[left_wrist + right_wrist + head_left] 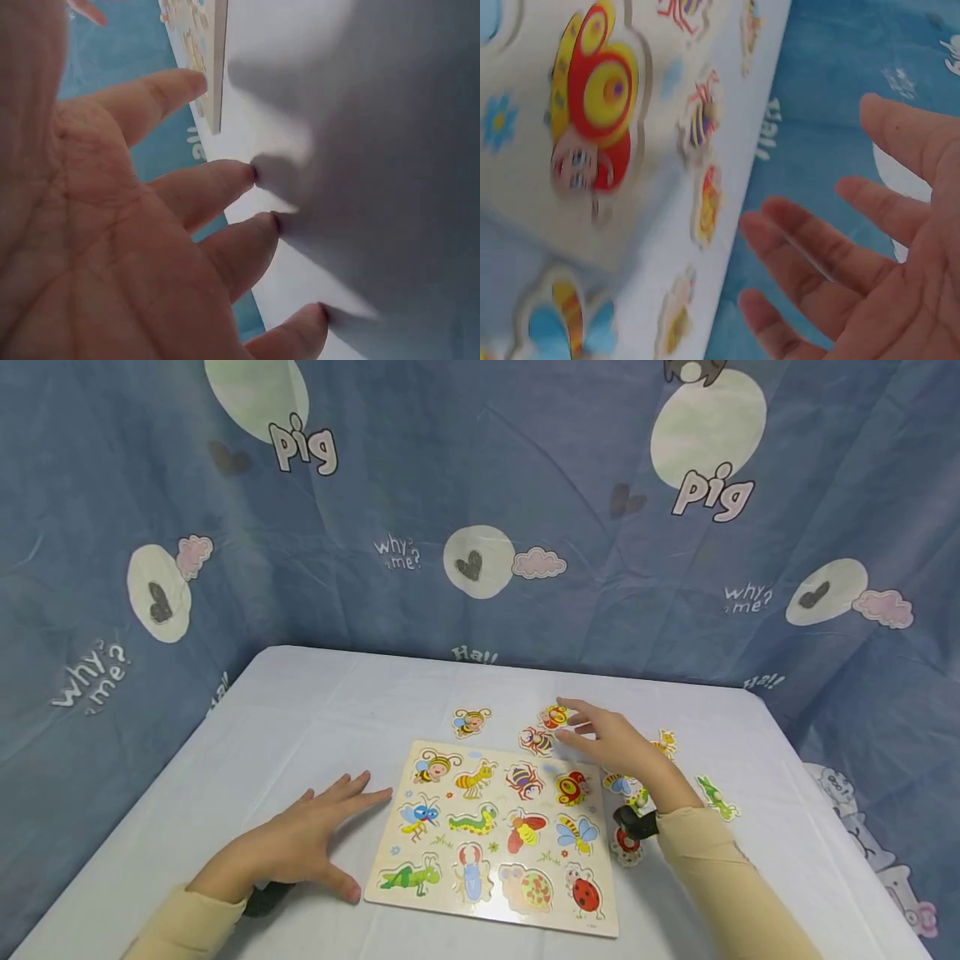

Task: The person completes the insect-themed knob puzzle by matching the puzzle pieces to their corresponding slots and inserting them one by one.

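A wooden insect puzzle board [450, 906] lies flat on the white table, with insect pictures across it. My left hand [307, 839] rests by its left edge, fingers spread; in the left wrist view the fingertips [266, 225] touch the tabletop and nothing is held. Beyond the board's far right corner, my right hand [611, 743] hovers with bent, parted fingers and holds nothing. Its fingertips appear closest to a red-and-yellow butterfly piece [552, 718] and a spider piece [536, 742]. The right wrist view shows the right fingers [810, 270] apart from the pieces.
A bee piece [470, 722] lies behind the board. Right of the board are a grasshopper piece [717, 797], a dragonfly piece [617, 783], a red round-patterned piece [627, 847] and others, partly hidden by the right arm. A blue printed curtain [420, 627] hangs behind the table.
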A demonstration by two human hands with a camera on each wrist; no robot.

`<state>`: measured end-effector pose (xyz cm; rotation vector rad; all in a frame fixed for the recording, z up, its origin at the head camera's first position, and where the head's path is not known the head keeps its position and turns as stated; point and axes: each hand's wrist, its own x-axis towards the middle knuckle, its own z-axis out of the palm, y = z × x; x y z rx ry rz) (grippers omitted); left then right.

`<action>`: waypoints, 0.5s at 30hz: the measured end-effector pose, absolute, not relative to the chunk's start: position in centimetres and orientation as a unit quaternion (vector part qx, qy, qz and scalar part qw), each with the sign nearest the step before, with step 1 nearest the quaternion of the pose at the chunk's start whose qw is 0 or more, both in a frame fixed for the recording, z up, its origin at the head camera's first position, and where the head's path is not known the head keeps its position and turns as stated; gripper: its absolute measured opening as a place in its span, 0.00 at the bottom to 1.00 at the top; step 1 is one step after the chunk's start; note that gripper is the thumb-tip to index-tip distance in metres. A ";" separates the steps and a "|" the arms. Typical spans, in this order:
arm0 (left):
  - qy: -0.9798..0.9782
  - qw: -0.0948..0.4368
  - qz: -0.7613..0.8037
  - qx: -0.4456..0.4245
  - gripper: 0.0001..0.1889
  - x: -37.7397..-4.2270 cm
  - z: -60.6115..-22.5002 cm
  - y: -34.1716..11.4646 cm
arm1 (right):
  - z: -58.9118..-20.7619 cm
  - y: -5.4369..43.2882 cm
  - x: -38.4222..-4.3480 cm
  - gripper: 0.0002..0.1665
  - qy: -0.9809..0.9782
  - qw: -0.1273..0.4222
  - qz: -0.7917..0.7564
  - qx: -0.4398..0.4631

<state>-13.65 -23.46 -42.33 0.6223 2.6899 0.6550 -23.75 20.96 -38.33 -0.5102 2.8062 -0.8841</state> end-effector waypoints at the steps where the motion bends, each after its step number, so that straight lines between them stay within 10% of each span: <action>1: 0.937 0.150 0.227 0.219 0.68 -13.6 -42.4 -23.4 | -38.5 20.6 -24.0 0.38 0.935 0.079 -0.300 -0.172; 15: 0.941 0.129 0.216 0.224 0.67 -12.9 -43.1 -22.9 | -40.8 15.3 -27.6 0.25 0.922 0.098 -0.327 -0.181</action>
